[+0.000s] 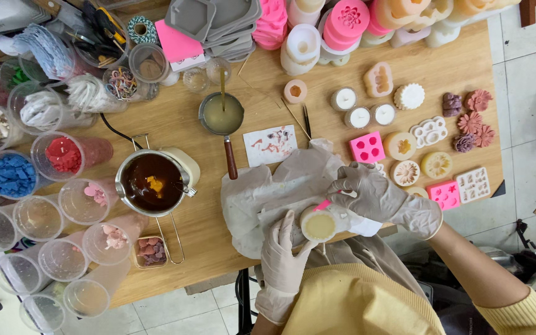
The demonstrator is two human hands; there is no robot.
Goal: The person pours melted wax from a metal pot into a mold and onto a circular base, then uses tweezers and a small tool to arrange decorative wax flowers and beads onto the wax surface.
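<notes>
Both my hands wear pale thin gloves. My left hand (283, 251) cups a small round container of cream wax (319, 224) from the left, near the table's front edge. My right hand (373, 193) reaches in from the right and pinches a thin pink stick (325, 203) whose tip rests at the container's top rim. Under both hands lies crumpled white paper (280, 186) spread on the wooden table (454, 62).
A metal pot of dark brown liquid (152, 182) and a small saucepan of yellowish liquid (221, 115) stand at left centre. Several clear cups of coloured wax bits crowd the left edge. Pink and white silicone moulds (367, 147) and flower-shaped candles (474, 121) fill the right and back.
</notes>
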